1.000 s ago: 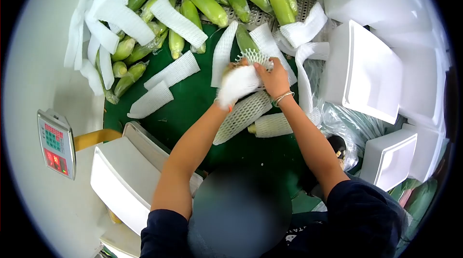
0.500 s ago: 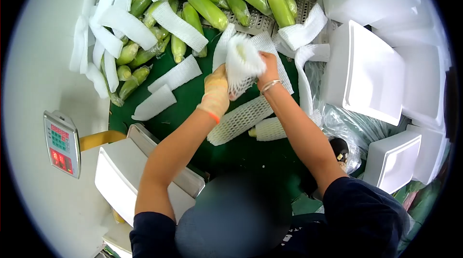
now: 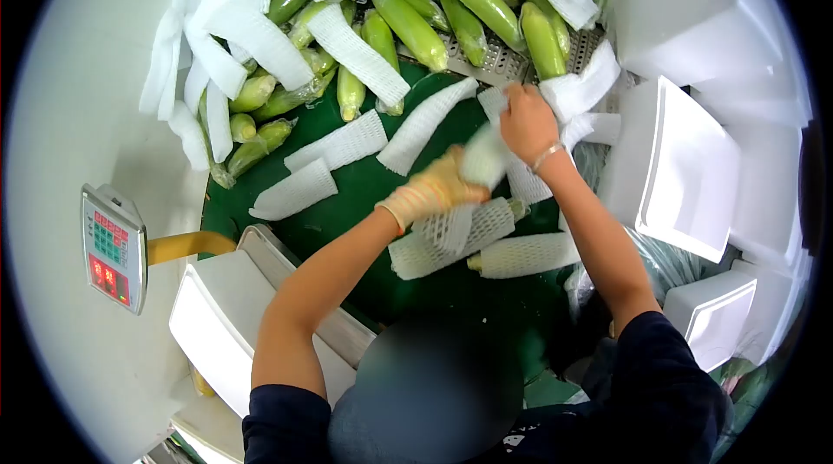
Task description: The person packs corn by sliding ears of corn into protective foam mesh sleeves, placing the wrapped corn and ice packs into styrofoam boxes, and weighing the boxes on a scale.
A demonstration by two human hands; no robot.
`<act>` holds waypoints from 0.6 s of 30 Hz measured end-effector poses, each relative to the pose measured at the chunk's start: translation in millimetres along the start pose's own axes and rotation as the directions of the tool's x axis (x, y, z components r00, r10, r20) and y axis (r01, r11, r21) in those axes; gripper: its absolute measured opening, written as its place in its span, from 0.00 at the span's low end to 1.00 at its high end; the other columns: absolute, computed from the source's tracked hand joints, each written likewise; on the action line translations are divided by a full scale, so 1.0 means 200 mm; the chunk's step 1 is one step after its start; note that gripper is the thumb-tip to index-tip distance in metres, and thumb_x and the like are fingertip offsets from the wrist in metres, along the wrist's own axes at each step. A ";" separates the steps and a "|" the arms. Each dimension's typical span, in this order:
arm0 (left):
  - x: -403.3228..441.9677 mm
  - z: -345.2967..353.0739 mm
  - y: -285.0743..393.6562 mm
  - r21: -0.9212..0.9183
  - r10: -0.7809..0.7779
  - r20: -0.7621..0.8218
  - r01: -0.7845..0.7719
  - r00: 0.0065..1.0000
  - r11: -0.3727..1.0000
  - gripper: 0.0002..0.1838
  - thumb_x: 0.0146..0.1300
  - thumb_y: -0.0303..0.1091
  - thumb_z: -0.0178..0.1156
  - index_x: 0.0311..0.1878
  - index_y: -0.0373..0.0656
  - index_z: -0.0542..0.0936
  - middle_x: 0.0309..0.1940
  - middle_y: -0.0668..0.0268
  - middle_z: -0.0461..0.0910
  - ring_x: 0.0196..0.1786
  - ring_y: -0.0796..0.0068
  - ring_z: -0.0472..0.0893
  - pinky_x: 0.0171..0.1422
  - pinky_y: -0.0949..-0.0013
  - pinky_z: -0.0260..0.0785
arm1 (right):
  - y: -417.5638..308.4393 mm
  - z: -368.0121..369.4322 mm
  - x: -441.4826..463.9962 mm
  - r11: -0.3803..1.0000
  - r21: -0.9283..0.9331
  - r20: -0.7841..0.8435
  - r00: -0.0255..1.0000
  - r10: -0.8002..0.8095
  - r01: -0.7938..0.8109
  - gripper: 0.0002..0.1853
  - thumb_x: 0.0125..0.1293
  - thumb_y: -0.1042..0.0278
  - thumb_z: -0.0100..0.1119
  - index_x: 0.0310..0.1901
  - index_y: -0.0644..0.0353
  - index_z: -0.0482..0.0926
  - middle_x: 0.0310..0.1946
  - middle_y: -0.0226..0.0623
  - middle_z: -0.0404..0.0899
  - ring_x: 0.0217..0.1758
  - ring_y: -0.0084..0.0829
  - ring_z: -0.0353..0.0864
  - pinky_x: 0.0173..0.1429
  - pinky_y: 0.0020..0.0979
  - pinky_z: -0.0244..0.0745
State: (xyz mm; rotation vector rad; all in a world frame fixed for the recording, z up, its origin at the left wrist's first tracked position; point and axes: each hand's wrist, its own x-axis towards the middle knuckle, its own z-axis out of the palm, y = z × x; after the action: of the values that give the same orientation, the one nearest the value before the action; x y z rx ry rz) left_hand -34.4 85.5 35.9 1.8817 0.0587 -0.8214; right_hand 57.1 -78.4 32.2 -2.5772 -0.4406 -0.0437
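Note:
Between my hands is a white foam net sleeve (image 3: 485, 157), blurred by motion, around what looks like a green ear of corn. My left hand (image 3: 438, 185), in a pale knitted glove, is closed around its lower end. At the upper end, my bare right hand (image 3: 528, 124) has its fingers curled on the net. Just below lie two sleeved ears of corn, a wide-mesh one (image 3: 460, 245) and a finer-mesh one (image 3: 531, 256). Flat foam sleeves (image 3: 425, 126) lie on the green surface (image 3: 347, 199) to the left.
Plastic-wrapped ears of corn (image 3: 412, 29) and more foam sleeves (image 3: 260, 39) are heaped at the back. White foam boxes (image 3: 694, 169) stand on the right beside clear plastic bags (image 3: 664, 247). A scale display (image 3: 115, 247) and white box (image 3: 208, 325) are at left.
Both hands have moved right with the sleeved ear, the left also lower. The ear now tilts down to the left. The camera view has shifted slightly.

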 end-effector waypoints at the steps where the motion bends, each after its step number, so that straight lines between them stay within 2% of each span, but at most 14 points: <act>1: 0.02 0.05 -0.07 0.180 -0.008 0.065 -0.004 0.998 0.984 0.49 0.45 0.56 0.65 0.63 0.29 0.59 0.51 0.47 0.74 0.55 0.57 0.75 0.60 0.65 0.65 | -0.05 0.02 0.10 0.991 0.119 0.069 0.996 0.060 -0.068 0.23 0.59 0.60 0.55 0.50 0.67 0.64 0.38 0.60 0.75 0.41 0.55 0.77 0.45 0.46 0.74; 3: -0.07 0.07 0.02 0.116 -0.029 0.009 0.027 1.000 0.993 0.40 0.48 0.56 0.63 0.55 0.29 0.69 0.45 0.48 0.77 0.51 0.57 0.76 0.57 0.63 0.67 | -0.14 0.13 0.21 0.989 0.096 0.101 0.990 0.099 -0.109 0.28 0.59 0.50 0.58 0.50 0.67 0.67 0.38 0.59 0.78 0.43 0.55 0.77 0.48 0.45 0.72; 5: -0.07 -0.03 0.09 0.482 0.209 0.007 -0.186 0.978 0.856 0.22 0.51 0.47 0.62 0.41 0.37 0.80 0.43 0.52 0.78 0.49 0.55 0.77 0.54 0.59 0.69 | -0.16 0.29 0.28 0.974 0.062 0.390 0.904 0.177 -0.217 0.31 0.55 0.48 0.61 0.50 0.65 0.66 0.44 0.62 0.76 0.46 0.56 0.77 0.51 0.46 0.72; 6: -0.05 -0.07 0.10 0.556 0.374 -0.359 -0.126 0.855 0.822 0.12 0.55 0.38 0.59 0.24 0.38 0.79 0.41 0.53 0.78 0.46 0.56 0.77 0.50 0.57 0.70 | -0.15 0.35 0.28 0.960 0.115 0.333 0.921 0.204 -0.254 0.30 0.54 0.50 0.62 0.51 0.65 0.67 0.44 0.62 0.76 0.46 0.56 0.77 0.52 0.46 0.72; 7: -0.05 -0.18 0.17 0.650 0.507 -0.507 -0.077 0.697 0.756 0.07 0.55 0.34 0.58 0.27 0.40 0.78 0.41 0.53 0.78 0.42 0.56 0.77 0.47 0.59 0.70 | -0.14 0.40 0.25 0.941 0.171 0.281 0.930 0.236 -0.291 0.30 0.53 0.52 0.63 0.51 0.64 0.68 0.43 0.62 0.76 0.46 0.56 0.77 0.52 0.45 0.72; 8: 0.02 -0.29 0.15 0.742 0.741 -0.541 -0.190 0.399 0.644 0.07 0.56 0.34 0.59 0.35 0.43 0.80 0.36 0.58 0.79 0.41 0.54 0.77 0.47 0.57 0.70 | -0.13 0.40 0.23 0.933 0.264 0.232 0.955 0.186 -0.246 0.26 0.51 0.58 0.64 0.49 0.64 0.71 0.45 0.60 0.76 0.48 0.56 0.76 0.52 0.45 0.72; 9: 0.06 -0.41 0.18 0.834 0.806 -0.442 -0.149 0.393 0.531 0.11 0.55 0.35 0.58 0.40 0.44 0.80 0.38 0.59 0.79 0.42 0.56 0.78 0.49 0.57 0.69 | -0.14 0.38 0.20 0.932 0.313 0.167 0.976 0.137 -0.184 0.22 0.49 0.63 0.64 0.44 0.64 0.74 0.43 0.55 0.77 0.46 0.55 0.76 0.50 0.45 0.72; 10: 0.10 -0.49 0.15 0.885 0.750 -0.404 0.014 0.524 0.466 0.13 0.54 0.36 0.57 0.43 0.45 0.80 0.38 0.58 0.78 0.45 0.57 0.77 0.52 0.58 0.68 | -0.14 0.33 0.16 0.935 0.334 0.060 0.993 0.105 -0.119 0.19 0.48 0.64 0.64 0.41 0.64 0.76 0.38 0.52 0.78 0.42 0.53 0.77 0.47 0.44 0.72; 11: 0.09 -0.59 0.07 0.876 0.523 -0.397 0.143 0.754 0.460 0.11 0.53 0.36 0.57 0.39 0.44 0.80 0.35 0.59 0.78 0.46 0.58 0.77 0.54 0.59 0.66 | -0.14 0.26 0.13 0.937 0.346 -0.053 0.996 0.072 -0.050 0.16 0.48 0.65 0.64 0.37 0.64 0.77 0.34 0.48 0.78 0.38 0.52 0.78 0.44 0.43 0.73; 13: -0.05 -0.70 -0.11 0.917 0.574 -0.352 0.151 0.739 0.368 0.06 0.50 0.34 0.58 0.26 0.43 0.78 0.32 0.59 0.77 0.43 0.58 0.76 0.51 0.59 0.66 | -0.10 0.05 0.13 0.911 0.358 -0.296 0.950 -0.098 0.206 0.12 0.48 0.68 0.64 0.33 0.66 0.77 0.24 0.41 0.75 0.30 0.39 0.76 0.38 0.35 0.72; 15: -0.18 -0.78 -0.35 0.957 0.517 -0.285 0.210 0.807 0.200 0.07 0.50 0.36 0.57 0.25 0.43 0.80 0.31 0.59 0.78 0.41 0.59 0.77 0.49 0.60 0.66 | -0.06 -0.11 0.13 0.805 0.584 -0.176 0.984 -0.006 0.110 0.09 0.48 0.71 0.62 0.30 0.66 0.76 0.23 0.33 0.73 0.27 0.25 0.72 0.35 0.27 0.69; 16: -0.27 -0.82 -0.43 0.939 0.187 -0.333 0.343 0.924 -0.021 0.08 0.50 0.34 0.54 0.26 0.43 0.81 0.28 0.57 0.80 0.38 0.58 0.80 0.46 0.59 0.68 | -0.05 -0.17 0.15 0.727 0.687 -0.006 1.000 0.015 -0.007 0.07 0.52 0.71 0.63 0.29 0.64 0.76 0.23 0.27 0.73 0.27 0.17 0.70 0.33 0.21 0.67; 17: -0.37 -0.88 -0.49 0.911 0.044 -0.411 0.409 0.911 0.051 0.10 0.50 0.32 0.53 0.27 0.42 0.83 0.26 0.55 0.81 0.36 0.57 0.81 0.41 0.59 0.71 | -0.08 -0.17 0.17 0.729 0.685 0.000 1.000 0.014 -0.010 0.07 0.52 0.71 0.63 0.29 0.64 0.76 0.23 0.27 0.73 0.27 0.17 0.70 0.33 0.21 0.67; 18: -0.45 -0.92 -0.41 0.875 -0.110 -0.472 0.480 0.875 0.067 0.11 0.54 0.34 0.52 0.32 0.42 0.84 0.34 0.55 0.82 0.41 0.58 0.81 0.41 0.59 0.73 | -0.15 -0.15 0.18 0.583 0.811 0.050 0.999 0.012 -0.048 0.08 0.54 0.69 0.64 0.29 0.63 0.76 0.23 0.25 0.74 0.27 0.16 0.69 0.32 0.21 0.66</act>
State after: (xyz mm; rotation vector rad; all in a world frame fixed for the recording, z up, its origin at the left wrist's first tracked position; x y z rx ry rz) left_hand -41.5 303.8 62.8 3.4456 0.1079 -0.9381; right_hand 83.3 -58.1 77.5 -1.6514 -0.3192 0.1877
